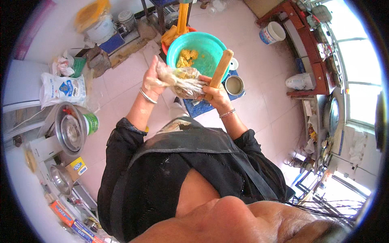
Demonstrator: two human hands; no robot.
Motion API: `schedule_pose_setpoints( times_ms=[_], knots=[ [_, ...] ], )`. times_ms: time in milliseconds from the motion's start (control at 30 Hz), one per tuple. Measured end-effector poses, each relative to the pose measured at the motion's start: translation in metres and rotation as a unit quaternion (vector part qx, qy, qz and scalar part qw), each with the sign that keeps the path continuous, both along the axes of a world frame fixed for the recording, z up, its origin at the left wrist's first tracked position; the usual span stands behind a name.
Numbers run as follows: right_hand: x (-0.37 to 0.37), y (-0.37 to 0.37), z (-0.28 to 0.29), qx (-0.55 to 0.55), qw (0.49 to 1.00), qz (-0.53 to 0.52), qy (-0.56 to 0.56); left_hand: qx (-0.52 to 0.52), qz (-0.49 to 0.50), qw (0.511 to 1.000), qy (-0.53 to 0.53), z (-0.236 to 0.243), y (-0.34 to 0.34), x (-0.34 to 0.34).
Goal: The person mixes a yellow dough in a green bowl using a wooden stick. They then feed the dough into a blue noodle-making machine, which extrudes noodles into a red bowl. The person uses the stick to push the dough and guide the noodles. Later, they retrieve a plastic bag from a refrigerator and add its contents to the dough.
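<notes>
A clear plastic bag (184, 84), crumpled and with brownish contents, stretches between my two hands over the near rim of a teal basin (173, 43). My left hand (153, 80) holds one end of the bag, thumb and fingers partly behind the plastic. Closed round a thick wooden stick (222, 68), my right hand (215, 96) also has its fingers against the bag's other end. The stick points up and away, past the basin's right rim. Yellow crumbly lumps (186, 58) lie inside the basin on its left side.
Under the basin is a blue stool (198, 108) with a round metal tin (234, 85) on it. A white bucket (272, 33) stands at far right. To my left are a white sack (64, 90) and metal bowls (67, 131). Cluttered red-brown shelving (310, 52) lines the right.
</notes>
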State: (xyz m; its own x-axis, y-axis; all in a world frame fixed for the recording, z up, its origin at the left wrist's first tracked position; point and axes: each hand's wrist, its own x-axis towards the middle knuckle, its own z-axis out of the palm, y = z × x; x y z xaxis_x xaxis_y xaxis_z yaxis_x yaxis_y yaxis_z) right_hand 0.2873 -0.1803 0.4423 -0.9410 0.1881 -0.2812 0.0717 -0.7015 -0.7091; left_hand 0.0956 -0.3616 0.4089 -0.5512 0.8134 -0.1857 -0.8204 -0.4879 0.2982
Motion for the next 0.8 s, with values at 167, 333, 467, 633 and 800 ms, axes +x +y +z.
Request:
schedule_pose_setpoints(
  times_ms=[167, 333, 467, 633, 800],
  knots=[
    [-0.044, 0.009, -0.023, -0.045, 0.997, -0.039, 0.052, -0.091, 0.036, 0.994, 0.042, 0.039, 0.023, -0.052],
    [-0.075, 0.035, -0.042, -0.056, 0.995, -0.064, 0.049, -0.222, -0.020, 0.974, 0.046, 0.057, 0.057, -0.085],
    [-0.090, 0.053, -0.046, -0.058, 0.991, -0.116, 0.030, -0.219, -0.045, 0.975, -0.004, 0.059, 0.085, -0.122],
    [-0.112, 0.060, -0.056, -0.092, 0.973, -0.210, 0.034, -0.174, -0.199, 0.964, 0.020, 0.036, 0.110, -0.161],
    [-0.124, 0.076, -0.059, -0.026, 0.974, -0.222, 0.041, -0.128, -0.429, 0.894, -0.036, 0.002, 0.142, -0.161]
  ],
)
